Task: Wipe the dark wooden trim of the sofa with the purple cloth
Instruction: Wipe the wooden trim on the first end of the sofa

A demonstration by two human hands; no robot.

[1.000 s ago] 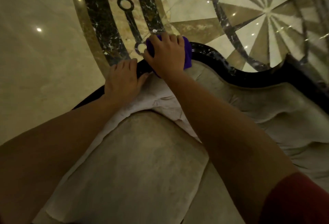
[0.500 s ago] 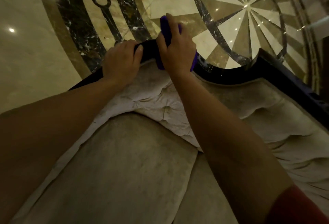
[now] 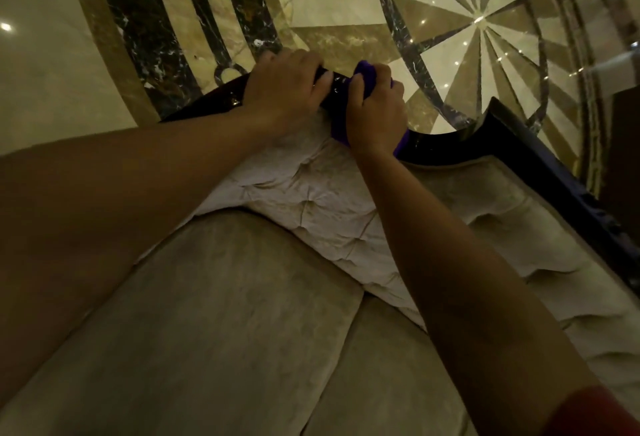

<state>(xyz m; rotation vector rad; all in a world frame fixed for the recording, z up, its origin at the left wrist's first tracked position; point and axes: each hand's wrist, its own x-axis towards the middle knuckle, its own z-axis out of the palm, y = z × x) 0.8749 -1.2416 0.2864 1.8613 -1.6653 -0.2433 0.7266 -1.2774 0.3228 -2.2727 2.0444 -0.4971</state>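
The sofa's glossy dark wooden trim [image 3: 540,162] curves along the top of the tufted beige backrest [image 3: 332,200]. My right hand [image 3: 375,108] is closed around the purple cloth [image 3: 367,74], pressing it over the crest of the trim at its highest point. The cloth wraps the rail and pokes out above my knuckles and below my wrist. Just to its left, my left hand [image 3: 287,89] grips the bare trim, thumb on the front, fingers hidden behind the rail.
Beige seat cushions [image 3: 225,325] fill the lower half of the view. Beyond the backrest lies a polished marble floor [image 3: 450,27] with a dark inlaid sunburst pattern. A dark piece of furniture [image 3: 623,145] stands at the right edge.
My right hand has slid the cloth along the crest of the trim, rolling from palm-down to a side-on grip. My left hand now clasps the rail right beside the cloth.
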